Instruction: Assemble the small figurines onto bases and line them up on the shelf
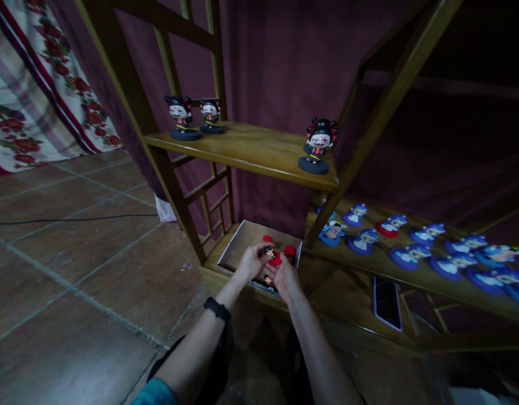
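Note:
Over an open white-edged cardboard box (233, 242), both my hands are close together. My left hand (251, 262) pinches a small dark-haired figurine (269, 252). Fingers of my right hand (286, 278) are closed on a red round base (276, 259), right beside the figurine; whether the two are joined I cannot tell. Inside the box lie more red round bases (289, 250) and another small figurine (267, 279), partly hidden by my hands.
Above the box, a wooden shelf (251, 147) carries larger black-haired figures (319, 140) on dark bases. Several blue-haired figures (411, 253) stand on the right shelf. Below them lies a phone (386, 304). A cable (74, 220) crosses the tiled floor.

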The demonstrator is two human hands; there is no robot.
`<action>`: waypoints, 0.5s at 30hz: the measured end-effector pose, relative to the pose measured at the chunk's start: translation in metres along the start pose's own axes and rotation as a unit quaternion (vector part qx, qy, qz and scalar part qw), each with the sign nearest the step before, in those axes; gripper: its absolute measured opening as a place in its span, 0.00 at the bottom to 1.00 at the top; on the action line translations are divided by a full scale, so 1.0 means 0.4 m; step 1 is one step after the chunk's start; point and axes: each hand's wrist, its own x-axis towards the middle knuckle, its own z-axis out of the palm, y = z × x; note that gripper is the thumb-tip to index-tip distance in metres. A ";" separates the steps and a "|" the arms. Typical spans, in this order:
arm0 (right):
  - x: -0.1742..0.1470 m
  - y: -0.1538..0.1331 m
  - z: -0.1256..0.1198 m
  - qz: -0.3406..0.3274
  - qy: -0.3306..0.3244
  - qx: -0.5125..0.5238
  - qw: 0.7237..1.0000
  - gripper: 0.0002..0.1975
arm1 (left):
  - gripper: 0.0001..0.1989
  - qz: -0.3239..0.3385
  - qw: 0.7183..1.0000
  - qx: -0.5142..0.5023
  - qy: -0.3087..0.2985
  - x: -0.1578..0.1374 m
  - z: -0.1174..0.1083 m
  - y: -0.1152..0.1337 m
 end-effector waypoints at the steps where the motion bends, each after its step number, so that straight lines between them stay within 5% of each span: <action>1: -0.001 0.000 0.001 -0.004 0.002 -0.001 1.000 0.12 | 0.17 0.000 1.000 -0.007 -0.002 -0.001 0.001 0.003; 15: 0.002 0.002 0.003 -0.004 0.024 -0.015 1.000 0.12 | 0.20 -0.011 0.997 -0.074 -0.020 0.002 0.004 -0.013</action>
